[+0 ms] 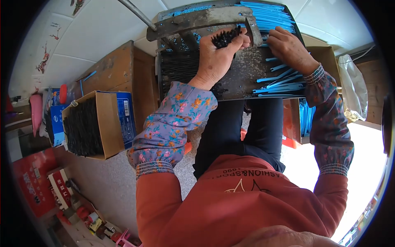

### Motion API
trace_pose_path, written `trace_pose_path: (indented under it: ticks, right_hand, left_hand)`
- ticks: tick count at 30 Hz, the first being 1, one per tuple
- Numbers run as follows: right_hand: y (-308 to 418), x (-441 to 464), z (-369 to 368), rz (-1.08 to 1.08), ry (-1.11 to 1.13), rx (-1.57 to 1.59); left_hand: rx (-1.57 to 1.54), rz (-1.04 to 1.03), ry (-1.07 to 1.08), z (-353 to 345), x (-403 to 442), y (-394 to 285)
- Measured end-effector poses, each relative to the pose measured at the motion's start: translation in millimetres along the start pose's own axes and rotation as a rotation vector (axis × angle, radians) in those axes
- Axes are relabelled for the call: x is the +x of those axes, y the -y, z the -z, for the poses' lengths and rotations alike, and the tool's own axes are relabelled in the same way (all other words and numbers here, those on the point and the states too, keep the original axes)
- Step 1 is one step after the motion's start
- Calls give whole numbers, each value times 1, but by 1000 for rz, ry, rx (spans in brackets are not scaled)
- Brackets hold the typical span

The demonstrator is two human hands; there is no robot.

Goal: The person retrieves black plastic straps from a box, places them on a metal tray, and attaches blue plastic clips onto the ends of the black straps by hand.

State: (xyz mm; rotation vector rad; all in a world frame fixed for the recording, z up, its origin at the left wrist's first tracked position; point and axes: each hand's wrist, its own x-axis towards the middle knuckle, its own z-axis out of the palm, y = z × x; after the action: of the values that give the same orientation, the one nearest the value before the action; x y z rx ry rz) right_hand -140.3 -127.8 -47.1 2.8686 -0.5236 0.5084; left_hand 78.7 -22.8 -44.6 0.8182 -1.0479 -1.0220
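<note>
Far left: pink object (36, 113), near a smaller red object (63, 94); below, on the floor (103, 177), a red box (35, 181) with pale lettering. Next, an open cardboard carton (111, 127), packed with long black strips (82, 129), just beside a wooden cabinet (109, 68) with thin blue pieces (89, 75) on top. Left of centre: dark metal tray (245, 76), a heap of loose black strands (180, 67) along its left part, blue scraps (187, 10) along the far edge. Above the tray, a worn metal bar (197, 20), running across to an upright blade (254, 33) at its right end.

Centre: left hand (218, 57), in a pale floral sleeve (179, 109), clenched around a bundle of short black pieces (224, 38), cut ends upward; fingertips just beside the blade. Right of the blade: right hand (288, 48), in a darker floral sleeve (331, 117), fingers curled and drawn together over the tray; cannot tell whether grasping anything. Behind, a stack of blue strips (269, 16) at the far right corner; nearer, a looser group of blue strips (284, 84) along the near edge. Below right, more blue strips (306, 117) in a box; far right, a whitish plastic bag (353, 86).
</note>
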Motion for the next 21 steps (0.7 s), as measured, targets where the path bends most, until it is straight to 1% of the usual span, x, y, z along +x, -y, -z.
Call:
trace_pose_path:
  ticks: [3,4,8,9,13,14,18,19,21]
  right_hand:
    - [6,0,13,-76,-87,208]
    - [13,3,17,-78,-86,208]
    - [49,25,32,-524,-202,925]
    - [49,26,34,-524,-202,928]
    - [47,34,42,-553,-97,1171]
    - [44,37,43,-551,-91,1173]
    - [31,42,48,-352,-43,972]
    - [27,41,49,-348,-41,968]
    - [17,26,52,-425,124,995]
  left_hand:
    - [74,-43,57,1,3,3]
    - [72,-41,58,0,3,3]
    - [-11,14,-51,-3,7,1]
    - [-9,16,-52,-3,7,1]
    - [-82,5,-35,-1,8,6]
    - [-83,5,-40,0,8,7]
    - [-54,17,-59,-2,7,6]
    - [-56,12,-61,-2,9,6]
    - [-50,-6,-75,-3,8,5]
